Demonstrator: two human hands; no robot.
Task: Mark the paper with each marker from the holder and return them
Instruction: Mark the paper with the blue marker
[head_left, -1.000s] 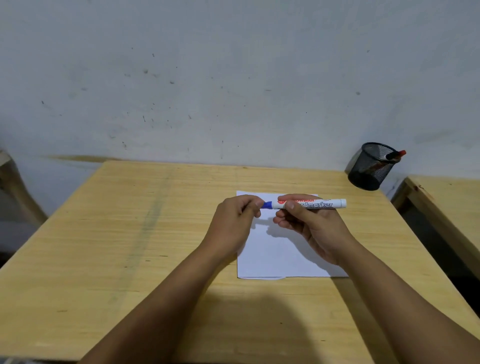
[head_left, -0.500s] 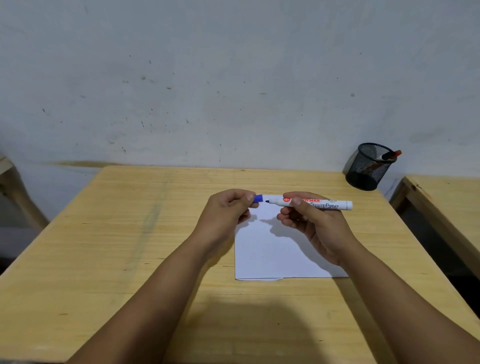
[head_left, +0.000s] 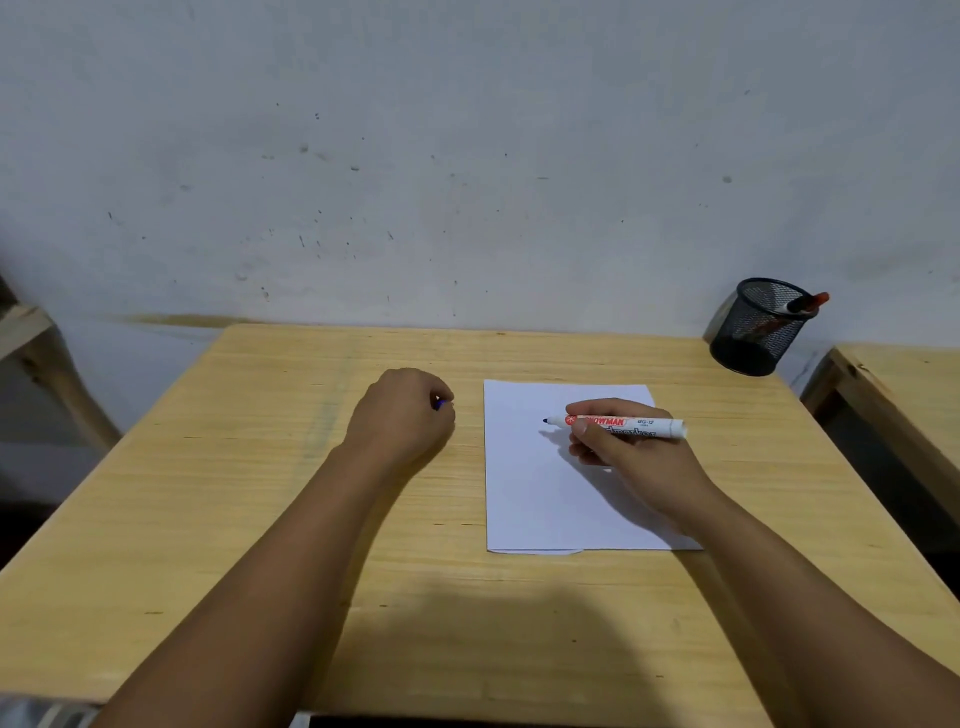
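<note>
A white sheet of paper (head_left: 535, 488) lies on the wooden table (head_left: 260, 493), right of centre. My right hand (head_left: 628, 457) grips an uncapped white marker (head_left: 631, 425) with its dark tip pointing left just above the sheet. My left hand (head_left: 402, 415) rests on the table left of the paper, closed around the blue cap (head_left: 439, 402), of which only a sliver shows. A black mesh holder (head_left: 756, 330) stands at the table's far right corner with a red-capped marker (head_left: 808, 302) leaning in it.
A grey wall rises directly behind the table. A second wooden table (head_left: 904, 384) stands to the right across a narrow gap. Part of a wooden frame (head_left: 31, 338) shows at the far left.
The cap came off the marker. My left hand carried it away to the left onto the table, and my right hand lowered the marker over the paper.
</note>
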